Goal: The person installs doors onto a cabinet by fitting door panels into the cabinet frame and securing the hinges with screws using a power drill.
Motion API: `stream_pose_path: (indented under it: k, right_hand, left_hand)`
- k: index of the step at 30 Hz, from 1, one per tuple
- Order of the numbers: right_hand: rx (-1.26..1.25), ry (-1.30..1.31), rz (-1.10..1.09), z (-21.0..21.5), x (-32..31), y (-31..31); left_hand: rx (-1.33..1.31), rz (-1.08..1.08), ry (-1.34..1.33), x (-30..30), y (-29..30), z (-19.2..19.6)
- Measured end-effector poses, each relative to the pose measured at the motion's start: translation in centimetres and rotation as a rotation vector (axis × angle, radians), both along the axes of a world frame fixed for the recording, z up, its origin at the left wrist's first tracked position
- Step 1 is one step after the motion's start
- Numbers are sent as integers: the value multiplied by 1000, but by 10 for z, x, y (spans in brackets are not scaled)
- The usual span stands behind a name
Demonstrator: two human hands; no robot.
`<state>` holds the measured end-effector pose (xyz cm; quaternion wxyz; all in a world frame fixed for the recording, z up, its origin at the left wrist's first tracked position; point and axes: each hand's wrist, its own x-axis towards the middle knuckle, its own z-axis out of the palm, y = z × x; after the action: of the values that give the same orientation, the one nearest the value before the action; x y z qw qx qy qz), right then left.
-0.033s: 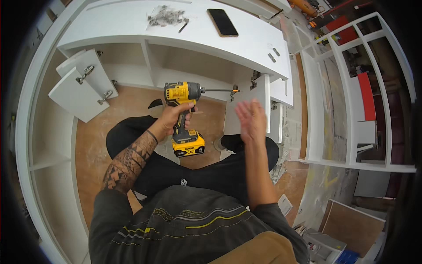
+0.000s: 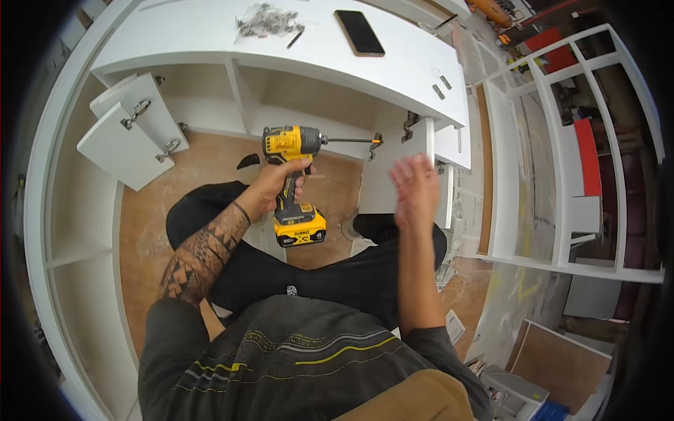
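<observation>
My left hand (image 2: pixel 281 184) is wrapped round the grip of a yellow and black cordless impact driver (image 2: pixel 289 142). A long bit (image 2: pixel 347 140) points right from its nose. The bit's tip overlaps the lower metal hinge (image 2: pixel 374 149) on an open white cabinet door (image 2: pixel 382 184); whether it sits in a screw I cannot tell. Another hinge (image 2: pixel 409 126) shows higher on this door. My right hand (image 2: pixel 416 193), slightly blurred, is raised by the door's outer edge. Its fingers are stretched and it holds nothing; contact with the door is unclear.
On the white cabinet top (image 2: pixel 203 42) lie a phone (image 2: pixel 359 32), a plastic bag of small parts (image 2: pixel 267 21) and small metal pieces (image 2: pixel 439 91). More white doors with hinges (image 2: pixel 130 144) stand open at left. White shelf framing (image 2: pixel 562 158) rises at right.
My right hand has shifted a little to the right, toward the door's outer edge. The driver stays nearly in place in my left hand.
</observation>
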<state>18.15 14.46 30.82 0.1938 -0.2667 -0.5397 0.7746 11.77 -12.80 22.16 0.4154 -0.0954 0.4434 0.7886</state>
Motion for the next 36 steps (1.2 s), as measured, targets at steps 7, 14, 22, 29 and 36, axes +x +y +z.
stream_pose_path:
  k: [7,14,22,29,36]
  right_hand:
    - [1538,-268,-213,66,-122,144]
    - [1356,-677,-48,10,-202,166]
    - [1344,-486,63,2,-197,166]
    - [1238,-479,185,-1,-196,174]
    - [1228,-506,175,-4,-195,154]
  left_hand:
    - [-64,-58,-32,-63,27,-53]
    - [-51,-110,-187,-108,73,-177]
    - [-27,-191,-262,-133,97,-249]
    - [-46,-220,-246,-140,99,-263]
    - [-36,-221,-241,-138,89,-269]
